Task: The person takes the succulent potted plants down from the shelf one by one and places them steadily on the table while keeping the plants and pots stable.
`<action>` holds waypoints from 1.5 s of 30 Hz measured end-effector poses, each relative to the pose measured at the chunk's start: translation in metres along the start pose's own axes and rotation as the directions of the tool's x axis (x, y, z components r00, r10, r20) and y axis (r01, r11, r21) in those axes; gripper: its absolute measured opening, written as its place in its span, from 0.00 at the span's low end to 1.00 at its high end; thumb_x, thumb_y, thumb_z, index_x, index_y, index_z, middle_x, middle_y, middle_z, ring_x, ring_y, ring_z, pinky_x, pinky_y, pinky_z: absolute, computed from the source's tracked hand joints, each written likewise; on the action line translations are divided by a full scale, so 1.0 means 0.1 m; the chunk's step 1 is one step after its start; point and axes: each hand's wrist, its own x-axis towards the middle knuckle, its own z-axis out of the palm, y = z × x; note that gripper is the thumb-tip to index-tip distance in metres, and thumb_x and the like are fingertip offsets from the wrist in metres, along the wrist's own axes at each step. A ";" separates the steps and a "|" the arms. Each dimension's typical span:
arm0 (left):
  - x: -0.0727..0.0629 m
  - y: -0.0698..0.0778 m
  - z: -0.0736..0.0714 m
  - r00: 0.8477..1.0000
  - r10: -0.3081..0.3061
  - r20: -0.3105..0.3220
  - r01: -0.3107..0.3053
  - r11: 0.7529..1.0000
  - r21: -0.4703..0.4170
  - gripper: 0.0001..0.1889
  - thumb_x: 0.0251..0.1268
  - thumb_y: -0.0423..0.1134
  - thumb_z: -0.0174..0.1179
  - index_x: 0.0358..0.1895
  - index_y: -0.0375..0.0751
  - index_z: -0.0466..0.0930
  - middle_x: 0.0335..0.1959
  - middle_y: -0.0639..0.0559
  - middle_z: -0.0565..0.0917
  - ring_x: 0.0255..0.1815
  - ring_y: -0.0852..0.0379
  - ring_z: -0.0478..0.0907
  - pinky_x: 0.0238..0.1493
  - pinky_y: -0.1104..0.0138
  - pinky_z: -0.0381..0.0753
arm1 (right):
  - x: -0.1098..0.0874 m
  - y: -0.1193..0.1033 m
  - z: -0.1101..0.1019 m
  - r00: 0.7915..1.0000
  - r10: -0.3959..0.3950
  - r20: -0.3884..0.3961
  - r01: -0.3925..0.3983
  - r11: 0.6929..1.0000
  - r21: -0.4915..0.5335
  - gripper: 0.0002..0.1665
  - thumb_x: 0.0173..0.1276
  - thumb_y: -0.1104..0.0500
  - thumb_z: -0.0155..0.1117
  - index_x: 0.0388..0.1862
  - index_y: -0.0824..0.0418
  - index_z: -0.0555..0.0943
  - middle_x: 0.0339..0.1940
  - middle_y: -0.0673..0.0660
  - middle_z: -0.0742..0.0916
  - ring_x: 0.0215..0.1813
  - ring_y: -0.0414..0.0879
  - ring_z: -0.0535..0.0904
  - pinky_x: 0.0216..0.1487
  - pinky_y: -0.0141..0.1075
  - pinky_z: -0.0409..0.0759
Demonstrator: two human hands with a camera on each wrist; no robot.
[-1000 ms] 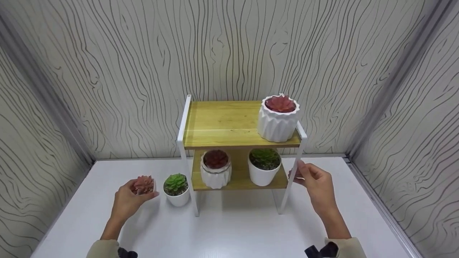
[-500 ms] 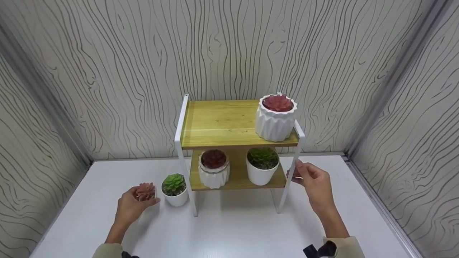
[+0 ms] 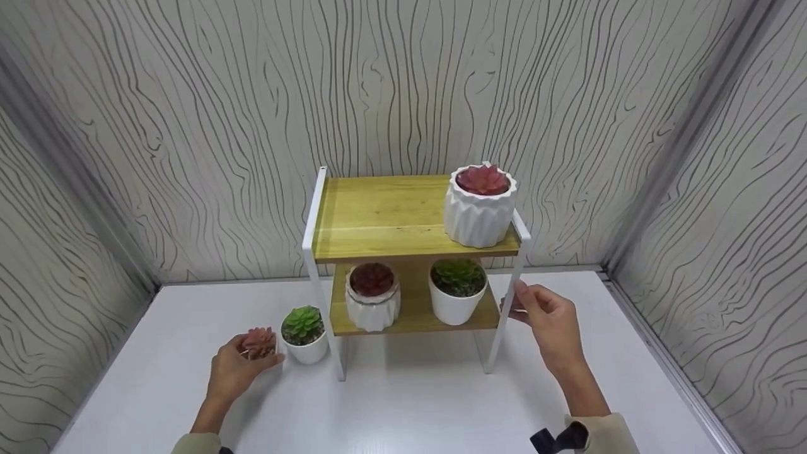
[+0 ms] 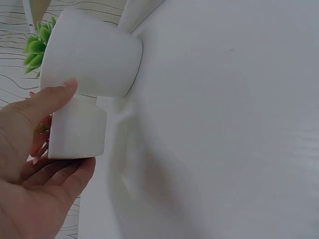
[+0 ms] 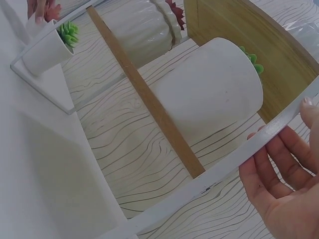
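My left hand (image 3: pixel 236 375) holds a small white pot with a pink succulent (image 3: pixel 259 343), thumb on one side and fingers on the other. In the left wrist view this small pot (image 4: pixel 77 127) is tilted, right against a larger white pot (image 4: pixel 92 55), and its shadow falls on the table. That larger pot bears a bright green succulent (image 3: pixel 302 323) and stands by the shelf's left leg. My right hand (image 3: pixel 555 325) pinches the right white leg (image 5: pixel 269 130) of the two-tier wooden shelf (image 3: pixel 378 217), thumb in front and fingers behind.
A ribbed white pot with a red succulent (image 3: pixel 481 211) stands at the right of the top tier. Below it are another ribbed pot (image 3: pixel 373 309) with a dark red plant and a smooth pot (image 3: pixel 455 308) with a green one. A wood-grain patterned wall (image 3: pixel 403 88) rises behind.
My left hand has moved right and a little nearer me with the small potted pink succulent, closing on the green succulent's pot. My right hand keeps its grip on the shelf leg.
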 end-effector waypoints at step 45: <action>0.05 -0.08 0.13 0.999 -0.044 0.020 0.044 0.999 0.017 0.53 0.53 0.51 0.81 0.74 0.24 0.64 0.71 0.22 0.73 0.75 0.25 0.69 0.74 0.38 0.72 | 0.00 0.02 0.02 1.000 -0.015 -0.005 0.015 0.999 0.046 0.23 0.81 0.53 0.62 0.46 0.75 0.84 0.38 0.54 0.90 0.47 0.47 0.89 0.52 0.34 0.90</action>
